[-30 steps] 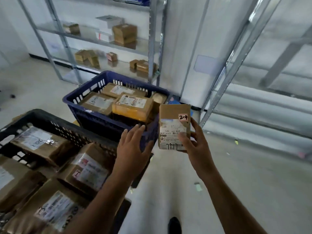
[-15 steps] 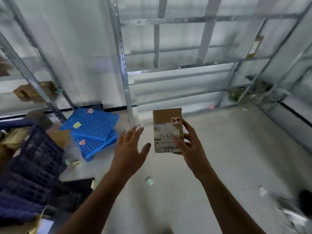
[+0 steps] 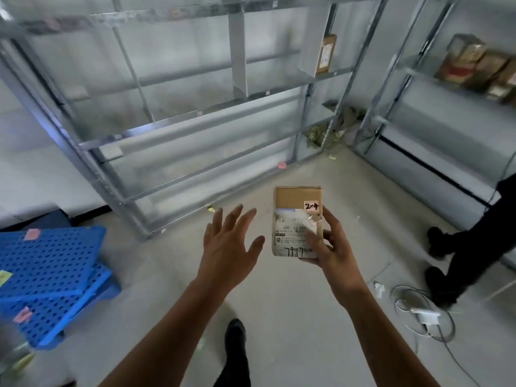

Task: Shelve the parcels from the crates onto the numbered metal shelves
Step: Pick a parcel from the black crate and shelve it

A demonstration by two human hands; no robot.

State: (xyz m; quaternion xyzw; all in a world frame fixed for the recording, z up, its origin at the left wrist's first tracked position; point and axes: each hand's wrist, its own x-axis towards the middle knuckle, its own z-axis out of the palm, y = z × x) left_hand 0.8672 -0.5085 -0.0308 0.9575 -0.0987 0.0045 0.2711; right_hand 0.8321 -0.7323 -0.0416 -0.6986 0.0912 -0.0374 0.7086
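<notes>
Bearing a handwritten "2-4" in black, a small red-edged sticker (image 3: 311,206) sits at the upper right of the parcel (image 3: 291,199). Below it a white shipping label (image 3: 290,233) covers the lower face. Its fine print is too blurred to read, though large digits starting "79" and a barcode run along the bottom edge. The parcel is a small brown cardboard box, held upright in the air above the floor (image 3: 279,303), in front of the metal shelves (image 3: 195,118) and well apart from them. The right hand (image 3: 332,252) has it in its grip at the right edge and lower corner, with the thumb (image 3: 311,238) laid across the label and the fingers curled behind. The left hand (image 3: 227,247) is released, fingers spread and straight, just beside the parcel's left edge without touching it. Blue perforated panels (image 3: 47,263) with pink notes stuck on them lie stacked on the floor at left. Other brown boxes (image 3: 480,65) stand on a shelf at far right, above another person's dark-clad legs (image 3: 469,252).
</notes>
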